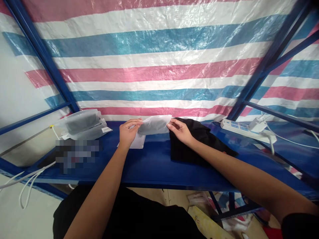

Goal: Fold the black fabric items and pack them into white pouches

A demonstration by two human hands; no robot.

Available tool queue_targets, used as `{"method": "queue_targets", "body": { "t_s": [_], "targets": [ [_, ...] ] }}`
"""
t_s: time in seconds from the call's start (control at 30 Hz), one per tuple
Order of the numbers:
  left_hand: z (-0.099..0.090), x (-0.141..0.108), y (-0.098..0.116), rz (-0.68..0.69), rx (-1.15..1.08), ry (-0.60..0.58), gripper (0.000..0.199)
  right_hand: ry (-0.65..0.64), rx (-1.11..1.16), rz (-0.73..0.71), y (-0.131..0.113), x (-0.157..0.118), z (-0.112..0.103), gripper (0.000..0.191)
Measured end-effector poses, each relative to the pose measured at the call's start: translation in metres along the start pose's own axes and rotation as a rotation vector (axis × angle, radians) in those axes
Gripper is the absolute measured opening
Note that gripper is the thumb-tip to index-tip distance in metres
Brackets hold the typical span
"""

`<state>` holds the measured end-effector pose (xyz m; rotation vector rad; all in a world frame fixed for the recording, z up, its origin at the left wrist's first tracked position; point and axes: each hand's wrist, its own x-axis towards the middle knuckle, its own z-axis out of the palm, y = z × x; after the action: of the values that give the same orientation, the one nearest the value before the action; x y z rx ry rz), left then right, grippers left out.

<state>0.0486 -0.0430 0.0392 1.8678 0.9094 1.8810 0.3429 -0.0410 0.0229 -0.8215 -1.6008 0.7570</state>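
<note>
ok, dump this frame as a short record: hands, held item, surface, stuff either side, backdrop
left hand: pinch grip, left end of frosted bag
right hand: pinch grip, its right end
held item: frosted bag, raised
surface: blue tabletop
left side: pile of bags
right side: black cloth, then white power strip
backdrop: striped sheet

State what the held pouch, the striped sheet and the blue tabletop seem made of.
Pouch: probably thin frosted plastic, cloudy and semi-matte. Striped sheet: likely woven plastic, glossy, with crinkled glare. Blue tabletop: perhaps painted metal, smooth with soft reflections.
</note>
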Motion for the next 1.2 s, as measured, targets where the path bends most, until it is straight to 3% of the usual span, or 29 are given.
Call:
{"method": "queue_targets", "body": {
  "t_s": [0.3,0.4,0.5,0.6,0.77,0.97,1.2],
  "targets": [
    [0.005,-0.002,-0.001,0.024,0.044,-0.019,0.021,0.034,-0.041,-0.007,-0.008,-0.002,0.003,0.046],
    [0.007,-0.003,0.0,0.061,0.198,-0.039,0.024,0.125,-0.131,-0.085,-0.006,-0.003,0.004,0.042],
    [0.012,-0.007,0.002,0.117,0.429,-0.131,0.026,0.186,-0.184,-0.123,-0.005,-0.005,0.005,0.04],
    [0.024,-0.014,0.01,0.221,0.56,-0.245,0.022,0.115,-0.226,-0.145,-0.007,-0.009,0.006,0.035],
    [0.049,-0.024,0.025,0.448,0.526,-0.391,0.023,-0.008,-0.373,-0.32,-0.012,-0.013,0.007,0.02],
    [0.056,-0.024,0.022,0.511,0.55,-0.343,0.023,-0.08,-0.464,-0.579,-0.004,-0.012,0.004,0.025],
    [0.05,-0.022,0.02,0.588,0.535,-0.288,0.017,-0.164,-0.453,-0.595,-0.007,-0.014,0.005,0.035]
  ]
}}
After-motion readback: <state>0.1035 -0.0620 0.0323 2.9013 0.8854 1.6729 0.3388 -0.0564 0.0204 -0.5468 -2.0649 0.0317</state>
